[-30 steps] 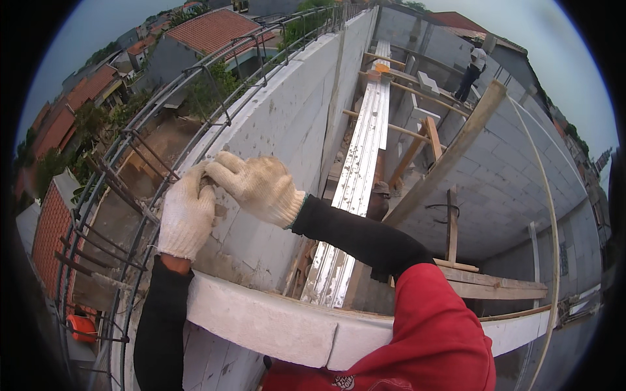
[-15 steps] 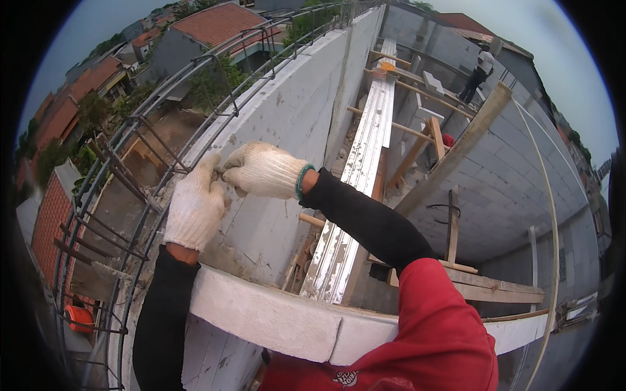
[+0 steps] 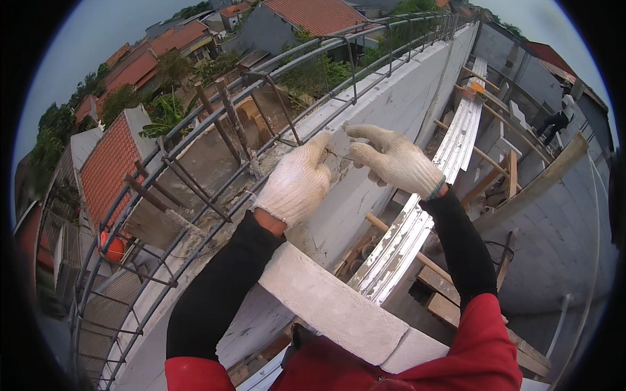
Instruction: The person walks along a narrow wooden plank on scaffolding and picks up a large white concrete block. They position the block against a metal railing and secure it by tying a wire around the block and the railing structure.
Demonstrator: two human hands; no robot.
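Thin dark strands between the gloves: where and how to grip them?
Probably best on the exposed stretch of the thin dark strands, pinched by thumb and index finger from the right. They look too slender for a full grasp and show in the gap between the left hand and the open right hand; their ends are too fine to make out.

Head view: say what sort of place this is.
Most likely a building site: a bare grey wall, a rebar cage running along its top, and a long white board beside it.
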